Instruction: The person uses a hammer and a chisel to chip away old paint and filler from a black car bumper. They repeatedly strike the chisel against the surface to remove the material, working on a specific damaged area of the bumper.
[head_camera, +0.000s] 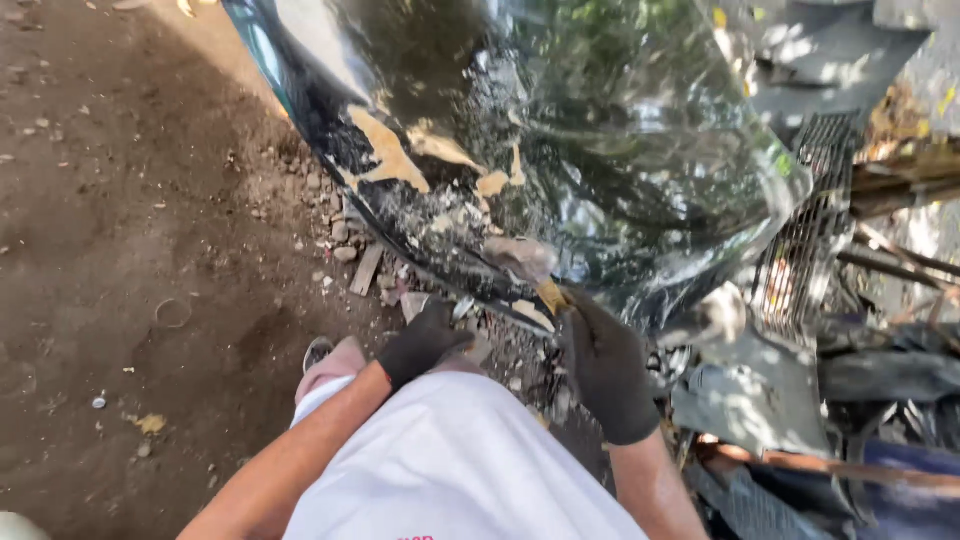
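A: Centre of the frame: a big glossy black car body panel (560, 130) leans over bare brown dirt ground (120, 250), its paint flaking off in tan patches along the lower edge.

B: And the right hand (607, 365), in a black knit glove, lower centre-right?

A: Fingers curled tightly together round the yellowish handle of a scraper tool (530, 268). The blade end, grey and blurred, lies against the panel's lower edge, just above the fist.

B: The left hand (422, 342)?

A: Also gloved in black, lower centre, just beneath the panel's rim. Fingers bent and bunched; whether they touch the panel or pinch anything, I cannot tell.

B: What's around?

A: Small stones and a flat wooden scrap (366, 270) under the panel's left edge. At the right, a black plastic grille (810, 230) and dark car parts piled in dappled sun. The person's white shirt (450, 470) fills the bottom centre.
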